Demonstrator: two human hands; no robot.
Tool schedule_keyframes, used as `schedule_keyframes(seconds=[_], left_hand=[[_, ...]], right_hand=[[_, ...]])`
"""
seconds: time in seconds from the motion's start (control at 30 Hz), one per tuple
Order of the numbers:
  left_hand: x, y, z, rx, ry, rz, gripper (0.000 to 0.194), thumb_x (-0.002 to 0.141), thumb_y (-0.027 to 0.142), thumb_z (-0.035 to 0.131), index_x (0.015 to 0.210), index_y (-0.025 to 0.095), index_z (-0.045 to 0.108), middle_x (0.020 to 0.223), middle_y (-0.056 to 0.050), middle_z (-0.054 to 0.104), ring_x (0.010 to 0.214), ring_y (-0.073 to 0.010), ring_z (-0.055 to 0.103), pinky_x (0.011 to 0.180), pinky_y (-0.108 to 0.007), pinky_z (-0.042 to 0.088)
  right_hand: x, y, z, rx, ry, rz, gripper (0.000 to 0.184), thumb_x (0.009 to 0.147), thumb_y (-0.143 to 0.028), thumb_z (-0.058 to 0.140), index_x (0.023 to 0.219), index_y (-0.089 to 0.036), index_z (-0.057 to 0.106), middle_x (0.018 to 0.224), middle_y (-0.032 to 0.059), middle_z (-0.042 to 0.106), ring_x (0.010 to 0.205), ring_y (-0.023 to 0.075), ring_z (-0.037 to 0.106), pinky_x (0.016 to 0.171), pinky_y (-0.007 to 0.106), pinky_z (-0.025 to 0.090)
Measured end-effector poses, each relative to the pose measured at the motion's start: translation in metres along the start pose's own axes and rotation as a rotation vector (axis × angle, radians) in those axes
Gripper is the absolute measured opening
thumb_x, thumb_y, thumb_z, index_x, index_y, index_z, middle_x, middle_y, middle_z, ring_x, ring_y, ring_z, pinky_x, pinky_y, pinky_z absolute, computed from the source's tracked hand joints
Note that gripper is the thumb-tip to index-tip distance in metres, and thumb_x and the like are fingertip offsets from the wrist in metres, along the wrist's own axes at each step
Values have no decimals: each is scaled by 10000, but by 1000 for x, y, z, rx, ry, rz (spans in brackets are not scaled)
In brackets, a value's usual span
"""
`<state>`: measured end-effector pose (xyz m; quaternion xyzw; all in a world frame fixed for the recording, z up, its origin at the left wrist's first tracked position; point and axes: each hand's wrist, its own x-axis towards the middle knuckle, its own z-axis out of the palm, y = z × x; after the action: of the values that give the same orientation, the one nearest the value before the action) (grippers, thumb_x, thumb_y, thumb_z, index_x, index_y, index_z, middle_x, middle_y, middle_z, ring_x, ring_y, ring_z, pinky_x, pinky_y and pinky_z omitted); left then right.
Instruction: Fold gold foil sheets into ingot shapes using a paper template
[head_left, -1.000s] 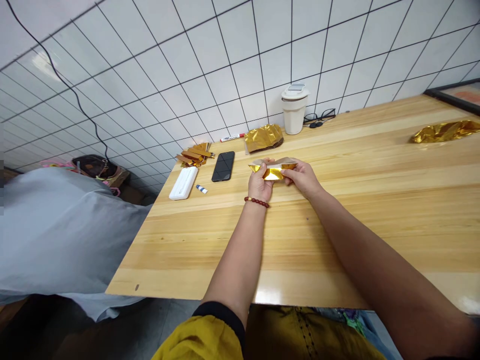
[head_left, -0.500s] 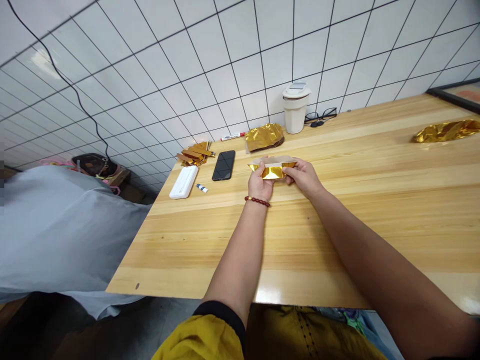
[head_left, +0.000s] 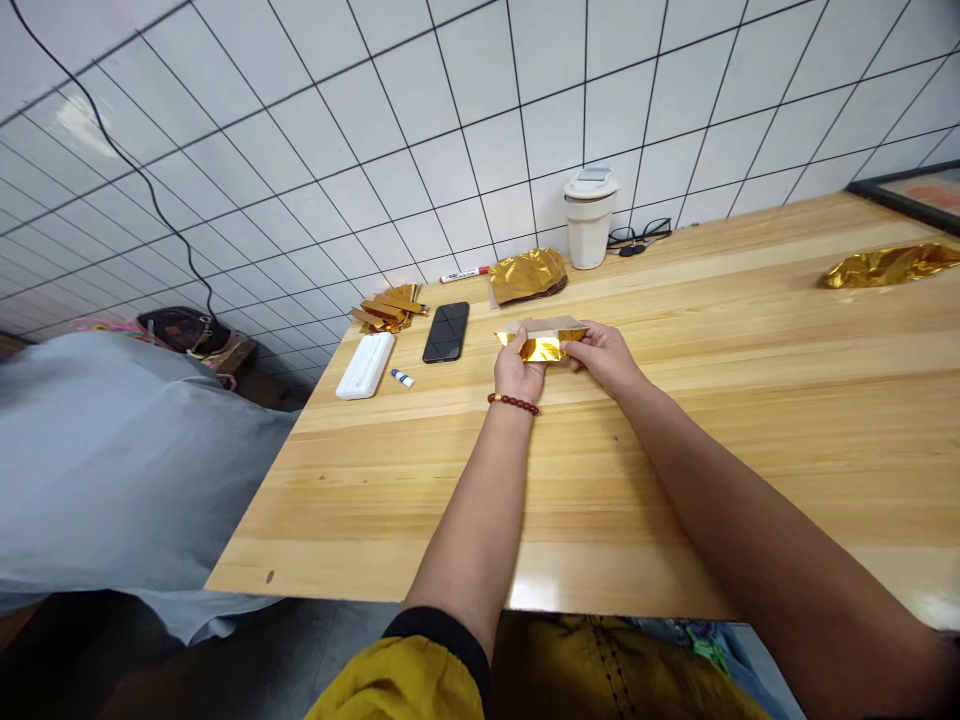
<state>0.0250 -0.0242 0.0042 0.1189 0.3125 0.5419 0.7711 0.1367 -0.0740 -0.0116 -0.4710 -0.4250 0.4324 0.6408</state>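
A partly folded sheet of gold foil paper [head_left: 541, 348] is held between both hands above the wooden table. Its shiny gold side faces me, and its pale inner side shows along the top. My left hand [head_left: 519, 372], with a dark red bead bracelet at the wrist, grips the left end with the thumb on top. At the right end my right hand [head_left: 602, 355] pinches the paper between thumb and fingers. Fingers under the sheet are partly hidden. Just behind the hands lies a stack of gold foil paper [head_left: 527, 276].
Left of my hands are a black phone [head_left: 446, 332], a white case [head_left: 365, 366], a small blue-and-white tube [head_left: 402, 377] and folded gold strips [head_left: 390, 308]. A red-and-white marker [head_left: 463, 274], a white cup [head_left: 590, 220] and glasses [head_left: 640, 235] sit by the wall. Crumpled gold foil [head_left: 889, 267] lies right.
Both hands keep hold of the gold foil paper at nearly the same spot. The pale upper edge of the sheet looks slightly straighter; the camera view has shifted a little.
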Motion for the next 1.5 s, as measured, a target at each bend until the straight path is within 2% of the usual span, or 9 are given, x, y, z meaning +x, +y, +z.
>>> schedule_keyframes(seconds=[0.37, 0.67, 0.97, 1.17, 1.33, 1.5], left_hand=[[0, 0, 0, 11, 9, 0, 186, 946, 108, 480, 909, 130, 661, 1008, -83, 731, 963, -150, 693, 903, -302, 552], [1, 0, 1, 23, 29, -9, 183, 947, 116, 479, 1000, 129, 654, 904, -72, 738, 757, -130, 690, 850, -308, 578], [2, -1, 1, 37, 37, 3, 236, 951, 117, 467, 1076, 133, 667, 984, -83, 733, 857, -132, 700, 862, -271, 562], [4, 0, 0, 13, 9, -18, 277, 964, 106, 441, 1135, 117, 659, 907, -70, 729, 713, -94, 677, 840, -231, 552], [4, 0, 0, -9, 14, -19, 296, 958, 93, 446, 1183, 97, 637, 853, -56, 718, 694, -97, 677, 866, -240, 546], [3, 0, 1, -9, 26, -17, 267, 952, 88, 449, 1123, 102, 655, 819, -48, 708, 721, -105, 688, 888, -253, 550]], right_hand=[[0, 0, -1, -25, 6, 2, 298, 588, -258, 726, 863, -147, 697, 580, -18, 625, 435, 83, 485, 423, 208, 380], [2, 4, -1, -29, 9, -12, 319, 577, -276, 731, 868, -149, 702, 624, -6, 650, 448, 89, 502, 420, 214, 394], [1, 6, -1, -57, 5, -19, 319, 587, -273, 704, 881, -149, 690, 630, -4, 647, 493, 111, 527, 447, 228, 401], [-3, 6, 1, -200, -32, -65, 251, 627, -246, 659, 861, -161, 696, 631, -22, 617, 548, 119, 529, 501, 237, 408], [-4, 3, 2, -200, -38, -56, 256, 625, -243, 647, 859, -150, 691, 638, -25, 617, 557, 115, 508, 524, 243, 413], [-4, 3, 2, -198, -35, -50, 270, 623, -245, 651, 873, -152, 690, 642, -26, 616, 570, 123, 519, 538, 250, 423]])
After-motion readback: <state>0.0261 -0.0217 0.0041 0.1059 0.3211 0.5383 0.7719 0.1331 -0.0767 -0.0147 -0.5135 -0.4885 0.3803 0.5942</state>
